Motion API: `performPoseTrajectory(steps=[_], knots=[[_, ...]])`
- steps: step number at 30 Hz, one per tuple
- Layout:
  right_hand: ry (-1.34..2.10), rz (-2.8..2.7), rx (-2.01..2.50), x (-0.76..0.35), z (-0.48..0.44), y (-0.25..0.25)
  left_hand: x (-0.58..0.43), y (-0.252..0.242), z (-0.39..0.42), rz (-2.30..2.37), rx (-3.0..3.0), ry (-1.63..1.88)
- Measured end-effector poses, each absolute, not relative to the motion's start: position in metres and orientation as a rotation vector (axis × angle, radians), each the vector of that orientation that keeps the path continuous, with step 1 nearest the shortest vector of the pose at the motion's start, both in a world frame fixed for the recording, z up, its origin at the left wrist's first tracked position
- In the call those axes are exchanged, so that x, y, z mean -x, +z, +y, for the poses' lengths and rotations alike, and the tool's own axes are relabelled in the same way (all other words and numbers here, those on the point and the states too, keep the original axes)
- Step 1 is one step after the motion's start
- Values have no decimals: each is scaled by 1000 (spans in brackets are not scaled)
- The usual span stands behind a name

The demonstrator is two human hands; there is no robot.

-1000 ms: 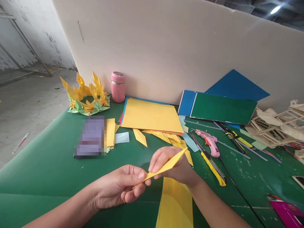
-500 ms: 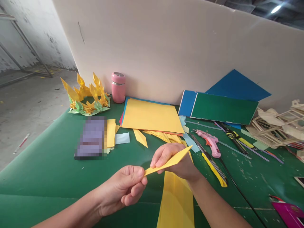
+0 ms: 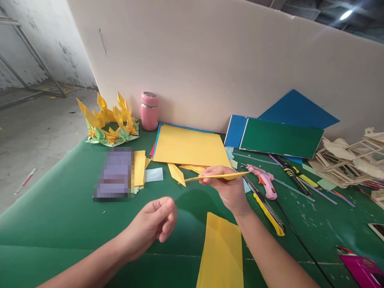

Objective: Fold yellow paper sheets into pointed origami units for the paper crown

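My right hand (image 3: 226,190) grips a folded yellow paper piece (image 3: 216,177), seen nearly edge-on, its thin end pointing left. Lower left of it, my left hand (image 3: 157,220) is curled above the green table with nothing visible in its fingers. Just beyond the held piece, another folded yellow paper piece (image 3: 176,173) lies flat, partly under a stack of coloured sheets (image 3: 192,146) with yellow on top. More folded yellow pieces (image 3: 193,168) sit at that stack's front edge, partly hidden by my right hand. Nearest me is a pile of yellow paper strips (image 3: 222,252).
A yellow-and-green paper crown (image 3: 111,124) and a pink flask (image 3: 149,112) stand at the back left. To the right lie a yellow utility knife (image 3: 270,214), a pink glue gun (image 3: 264,180) with its cord, and a wooden stick model (image 3: 345,160). A pale board (image 3: 195,60) rises behind.
My left hand has let go of the folded paper and drawn slightly left. My right hand has moved the piece up and away, turning it level.
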State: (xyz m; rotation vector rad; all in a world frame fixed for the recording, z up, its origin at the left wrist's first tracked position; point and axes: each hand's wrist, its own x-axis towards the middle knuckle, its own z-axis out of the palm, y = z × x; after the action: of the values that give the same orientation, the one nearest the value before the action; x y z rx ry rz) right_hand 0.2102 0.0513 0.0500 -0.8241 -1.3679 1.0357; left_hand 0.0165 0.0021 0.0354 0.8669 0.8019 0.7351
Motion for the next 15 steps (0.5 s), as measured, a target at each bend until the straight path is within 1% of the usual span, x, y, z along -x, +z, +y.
performPoseTrajectory(steps=[3,5,7,9,11,15], knots=[[705,-1515,979,-208,64,42,-14,30,6,1055,-1157,801],[600,-1620,963,-202,72,35,-14,26,9,1171,-1508,856],[537,-1742,931,-196,79,28,-14,21,11,1192,-1957,865],[460,-1863,906,-191,85,22,-15,16,14,1192,-2358,808],[396,-1964,892,-189,90,17,-15,10,18,1250,-2628,711],[312,-2102,899,-189,94,13,-15,-2,25,1301,-2871,522]])
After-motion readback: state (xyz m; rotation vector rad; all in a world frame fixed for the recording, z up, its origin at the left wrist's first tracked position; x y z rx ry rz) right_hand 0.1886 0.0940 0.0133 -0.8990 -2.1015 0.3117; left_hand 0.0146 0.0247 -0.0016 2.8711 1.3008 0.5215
